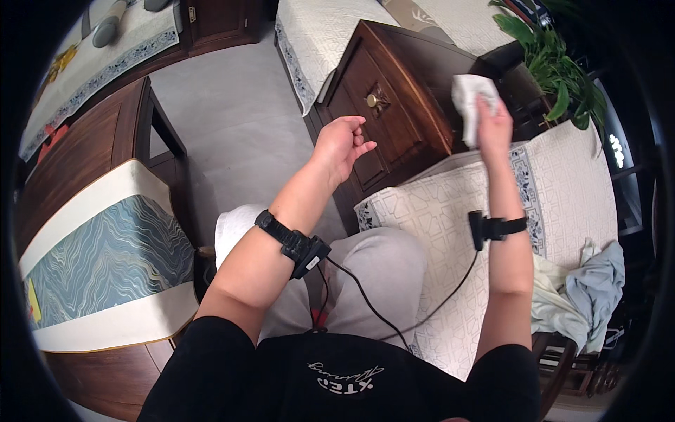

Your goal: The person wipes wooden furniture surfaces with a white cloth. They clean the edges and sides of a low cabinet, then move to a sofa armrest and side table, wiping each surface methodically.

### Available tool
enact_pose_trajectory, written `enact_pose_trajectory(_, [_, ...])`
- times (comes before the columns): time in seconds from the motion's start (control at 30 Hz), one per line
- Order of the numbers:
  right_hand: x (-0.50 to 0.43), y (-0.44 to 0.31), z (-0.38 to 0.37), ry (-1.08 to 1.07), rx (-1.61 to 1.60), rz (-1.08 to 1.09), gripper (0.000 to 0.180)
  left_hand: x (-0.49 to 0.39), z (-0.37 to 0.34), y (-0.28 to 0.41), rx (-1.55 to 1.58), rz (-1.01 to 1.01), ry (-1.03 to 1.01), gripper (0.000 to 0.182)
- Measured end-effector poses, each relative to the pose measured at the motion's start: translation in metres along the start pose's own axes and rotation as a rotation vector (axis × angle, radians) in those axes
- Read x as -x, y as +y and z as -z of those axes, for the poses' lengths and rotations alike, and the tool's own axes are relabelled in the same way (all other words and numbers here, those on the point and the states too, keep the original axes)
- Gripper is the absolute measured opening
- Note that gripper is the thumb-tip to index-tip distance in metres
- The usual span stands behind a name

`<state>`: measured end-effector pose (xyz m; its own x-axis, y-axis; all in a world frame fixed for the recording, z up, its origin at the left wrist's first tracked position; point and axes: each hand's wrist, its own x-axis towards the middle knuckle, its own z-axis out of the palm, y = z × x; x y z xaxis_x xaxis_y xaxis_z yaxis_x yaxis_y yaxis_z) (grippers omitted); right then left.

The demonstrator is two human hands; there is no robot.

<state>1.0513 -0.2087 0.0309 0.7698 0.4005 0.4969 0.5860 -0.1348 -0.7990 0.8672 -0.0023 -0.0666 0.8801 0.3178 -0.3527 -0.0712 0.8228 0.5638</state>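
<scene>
My right hand (494,124) grips a crumpled white cloth (469,100) beside the dark side of a wooden cabinet (390,105). The cloth hangs down past my fingers; whether it touches the cabinet I cannot tell. In front of the cabinet door, near its round brass-coloured knob (372,100), my left hand (345,143) holds nothing, its fingers loosely curled and apart. Black straps with small devices and cables are on both my forearms.
A leafy green plant (567,79) stands beyond my right hand. Quilted covers (443,195) lie on the seats around the cabinet, with rumpled pale clothes (585,295) at the right. On the left is a wooden table (79,147) with a blue wave-patterned runner (116,253).
</scene>
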Motion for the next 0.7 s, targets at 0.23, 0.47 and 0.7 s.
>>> enact_pose_trajectory(0.23, [-0.031,0.026,-0.007,-0.199,0.845,-0.09,0.058,-0.002,0.002,0.009,-0.009,-0.005,-0.008,0.013])
enact_pose_trajectory(0.47, [-0.006,0.016,-0.01,-0.637,0.639,0.34,0.042,-0.006,-0.016,-0.012,-0.004,0.058,-0.07,0.013])
enact_pose_trajectory(0.7, [-0.09,0.147,0.132,0.062,1.308,-0.557,0.047,-0.009,-0.011,-0.007,0.017,0.053,-0.017,0.005])
